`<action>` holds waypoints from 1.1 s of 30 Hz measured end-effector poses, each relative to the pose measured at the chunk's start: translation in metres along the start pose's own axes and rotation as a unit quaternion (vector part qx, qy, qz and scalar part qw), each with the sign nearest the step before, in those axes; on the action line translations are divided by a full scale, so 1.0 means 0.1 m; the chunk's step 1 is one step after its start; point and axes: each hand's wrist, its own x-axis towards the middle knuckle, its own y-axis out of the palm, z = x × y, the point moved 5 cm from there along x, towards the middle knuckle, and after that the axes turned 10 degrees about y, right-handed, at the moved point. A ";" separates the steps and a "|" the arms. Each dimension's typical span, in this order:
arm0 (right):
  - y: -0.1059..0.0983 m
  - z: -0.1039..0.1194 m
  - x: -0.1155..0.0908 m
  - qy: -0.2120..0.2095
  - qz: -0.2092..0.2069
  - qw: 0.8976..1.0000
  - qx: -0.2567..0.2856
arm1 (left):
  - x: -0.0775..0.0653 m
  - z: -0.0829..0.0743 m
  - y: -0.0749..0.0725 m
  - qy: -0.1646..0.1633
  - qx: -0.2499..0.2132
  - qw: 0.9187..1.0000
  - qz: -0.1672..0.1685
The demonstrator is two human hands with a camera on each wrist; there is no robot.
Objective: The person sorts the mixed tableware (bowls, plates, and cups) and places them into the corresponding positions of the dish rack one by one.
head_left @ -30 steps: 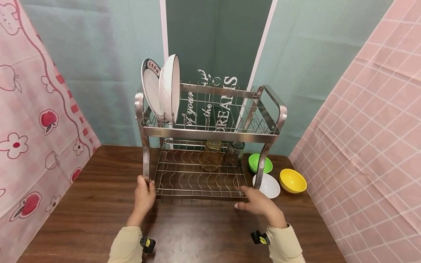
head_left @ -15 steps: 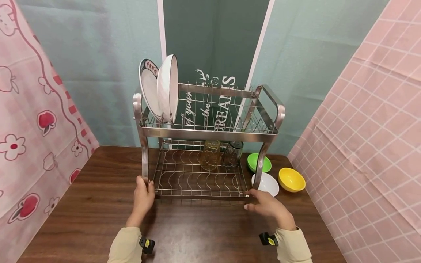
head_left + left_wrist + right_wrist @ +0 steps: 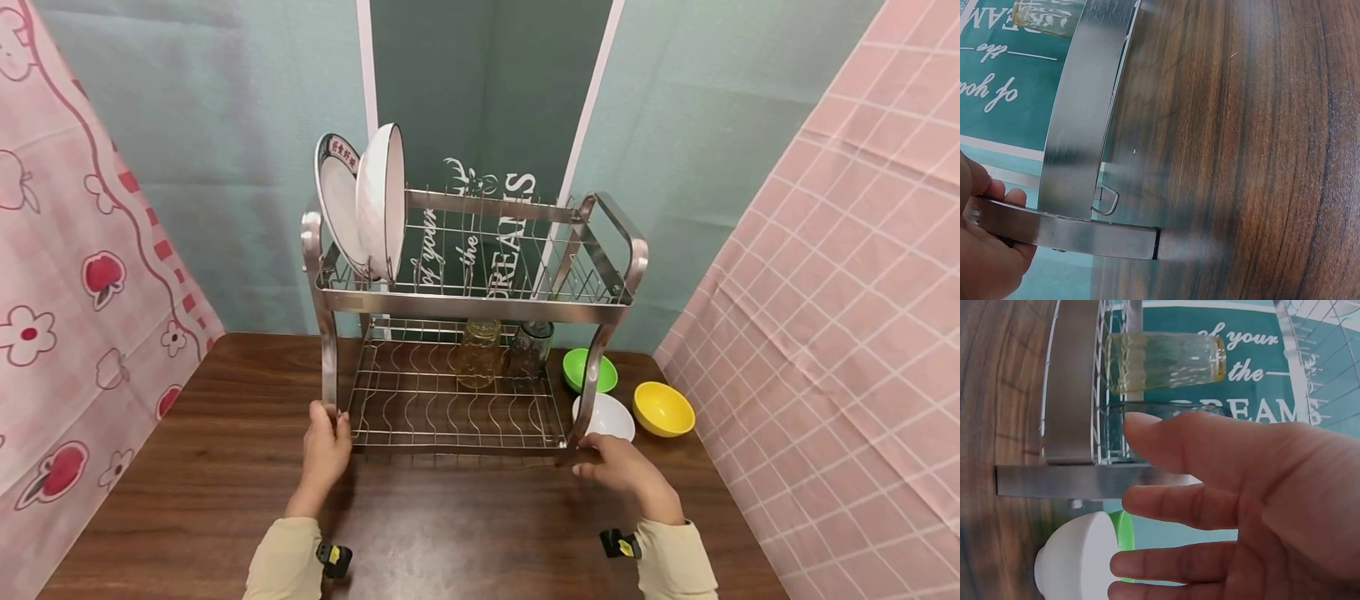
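A two-tier metal dish rack stands on the wooden table. My left hand grips its front left leg low down; in the left wrist view, fingers and thumb wrap the steel leg. By the front right leg is my right hand, fingers extended and spread. The right wrist view has the thumb on the inner side of that leg and the other fingers on the outer side. A rimmed plate and a large white bowl lean upright on the top tier's left end.
On the lower tier are a yellowish glass and a grey glass. Right of the rack sit small green, white and yellow bowls. Curtains hang behind and a pink tiled cloth at the right.
My right hand has moved right, from before the rack's lower front bar to the front right leg. The left hand keeps its grip, and the rack stands about where it was.
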 end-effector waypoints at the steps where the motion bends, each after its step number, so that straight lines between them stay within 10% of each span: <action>1: 0.00 -0.01 0.00 0.003 0.000 1.000 0.001 | 0.00 0.00 0.00 0.000 0.000 1.000 0.001; 12: 0.13 -0.24 0.12 0.018 -0.029 0.999 -0.014 | -0.02 0.01 0.00 0.005 0.001 1.000 -0.003; 33: 0.38 -0.63 0.38 0.001 -0.237 0.971 -0.017 | -0.01 0.03 0.01 0.003 -0.004 1.000 -0.006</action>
